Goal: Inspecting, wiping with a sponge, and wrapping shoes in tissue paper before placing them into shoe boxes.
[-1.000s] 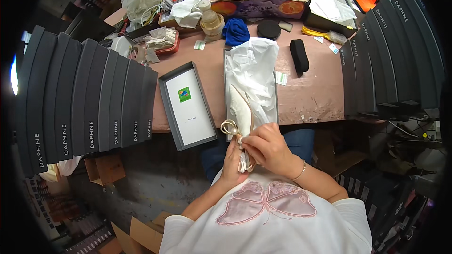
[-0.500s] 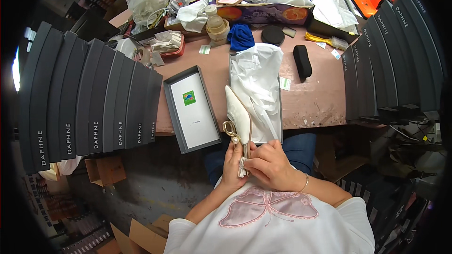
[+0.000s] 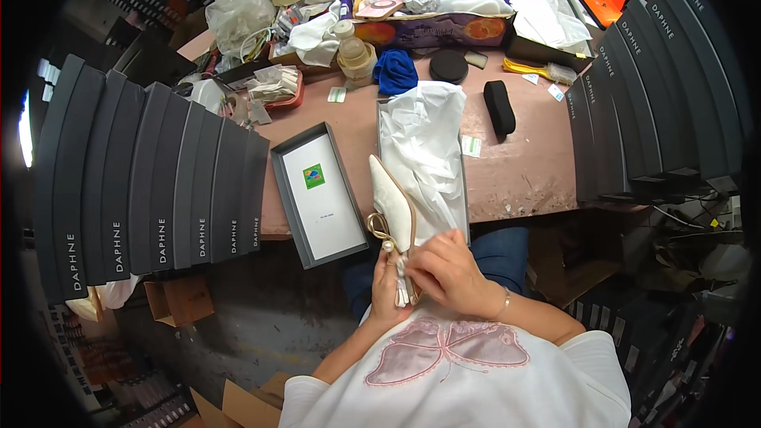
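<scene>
A white pointed-toe shoe with a gold looped ornament and a pearl is held low over my lap, toe pointing away. My left hand wraps round its heel end from the left. A crumpled white strip, perhaps wrapping or a strap, hangs at the heel. Beside it on the right, my right hand has its fingers bent and drawn together; what lies between their tips is hidden. Just beyond the shoe is a grey shoebox lined with white tissue paper.
A grey box lid lies left of the shoebox. Stacked dark shoeboxes stand at the left, with more stacked shoeboxes at the right. Farther back are a blue cloth, a black round tin, a black brush-like block and a bottle.
My right hand has shifted slightly up and back from the heel, and the white strip there shows more openly. The shoe stays in my left hand. The whole view has moved a little.
</scene>
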`<state>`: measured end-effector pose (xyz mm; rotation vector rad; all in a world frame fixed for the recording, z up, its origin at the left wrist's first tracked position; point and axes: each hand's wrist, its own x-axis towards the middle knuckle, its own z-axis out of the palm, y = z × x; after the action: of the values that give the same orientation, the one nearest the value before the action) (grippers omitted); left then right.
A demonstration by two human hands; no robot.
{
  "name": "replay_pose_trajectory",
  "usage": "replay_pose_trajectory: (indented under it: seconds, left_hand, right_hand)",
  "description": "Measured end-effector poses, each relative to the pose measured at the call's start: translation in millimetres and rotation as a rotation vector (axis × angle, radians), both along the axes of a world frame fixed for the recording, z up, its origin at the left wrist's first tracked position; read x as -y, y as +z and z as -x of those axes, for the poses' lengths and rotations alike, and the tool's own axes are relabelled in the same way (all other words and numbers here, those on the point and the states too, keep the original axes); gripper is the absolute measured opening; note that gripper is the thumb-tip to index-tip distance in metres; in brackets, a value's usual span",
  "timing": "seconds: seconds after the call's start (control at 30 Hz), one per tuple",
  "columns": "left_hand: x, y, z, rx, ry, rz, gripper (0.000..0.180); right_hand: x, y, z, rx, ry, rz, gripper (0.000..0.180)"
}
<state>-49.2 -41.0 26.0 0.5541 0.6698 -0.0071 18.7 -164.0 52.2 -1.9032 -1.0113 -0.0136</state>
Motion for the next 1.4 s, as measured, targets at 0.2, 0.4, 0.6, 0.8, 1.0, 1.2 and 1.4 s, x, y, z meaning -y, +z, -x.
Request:
replay_pose_trajectory:
  seconds: [0.2,0.4,0.6,0.8,1.0,1.2,1.4]
  left_hand:
    - [-12,-18,4,0.242,-0.069,0.089,0.029]
    - [-6,0,-1,0.068,-0.087,-0.044,0.030]
    - [-18,-12,-2,0.260,-0.141,-0.002,0.028]
    - [-12,-16,-6,0.046,-0.033,-0.062,0.041]
    - [-33,-20,-20,0.224,0.064,0.152,0.044]
    - [-44,-11,-22,0.400,-0.047,0.223,0.044]
    - [-44,-4,-26,0.408,-0.085,0.263,0.050]
  right_hand:
    - [-2,3,-10,0.106,-0.038,-0.001,0.017]
    - [0,6,-15,0.191,0.000,0.021,0.017]
    - [2,3,5,0.140,0.115,0.029,0.019]
    - [-6,-3,0,0.252,0.052,0.079,0.019]
    - [17,-5,20,0.106,0.320,0.066,0.012]
    - [27,-9,6,-0.230,0.211,0.027,0.008]
    - [20,-17,12,-0.717,0.063,-0.123,0.012]
